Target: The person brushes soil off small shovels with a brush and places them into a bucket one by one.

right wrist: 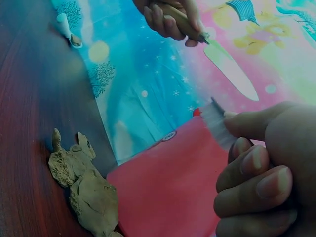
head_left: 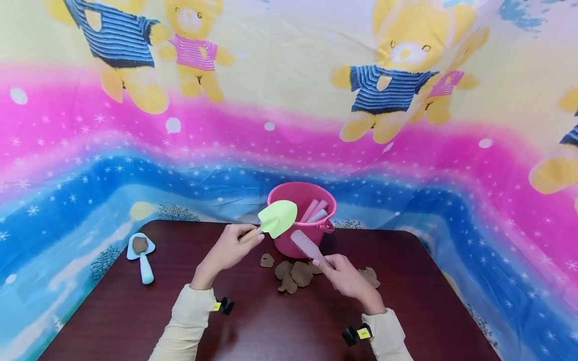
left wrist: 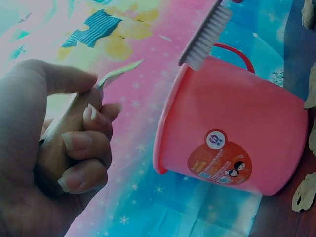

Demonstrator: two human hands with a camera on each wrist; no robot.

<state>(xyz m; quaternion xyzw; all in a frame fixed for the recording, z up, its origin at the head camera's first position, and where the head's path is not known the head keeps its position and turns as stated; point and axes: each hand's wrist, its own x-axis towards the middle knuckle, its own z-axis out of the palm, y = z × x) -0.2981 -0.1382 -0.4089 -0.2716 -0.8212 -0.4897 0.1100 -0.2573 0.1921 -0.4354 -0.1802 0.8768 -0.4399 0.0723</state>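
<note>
My left hand point(head_left: 228, 249) grips the wooden handle of a small trowel with a pale green blade point(head_left: 281, 218), raised in front of the bucket's rim. In the left wrist view the fingers curl round that wooden handle point(left wrist: 67, 133). A brush with a mauve back point(head_left: 307, 246) and pale bristles point(left wrist: 210, 33) is held by my right hand point(head_left: 348, 279), just in front of the pink bucket point(head_left: 289, 244). The trowel and brush are apart. Several tool handles point(head_left: 314, 210) lean inside the bucket; their other ends are hidden.
Brown clay-like lumps point(head_left: 301, 274) lie on the dark table point(head_left: 271, 326) before the bucket, with another lump point(head_left: 370, 277) beyond my right hand. At the left edge rests a light blue scoop point(head_left: 146, 268) bearing a brown lump. A printed cloth point(head_left: 253, 150) hangs behind.
</note>
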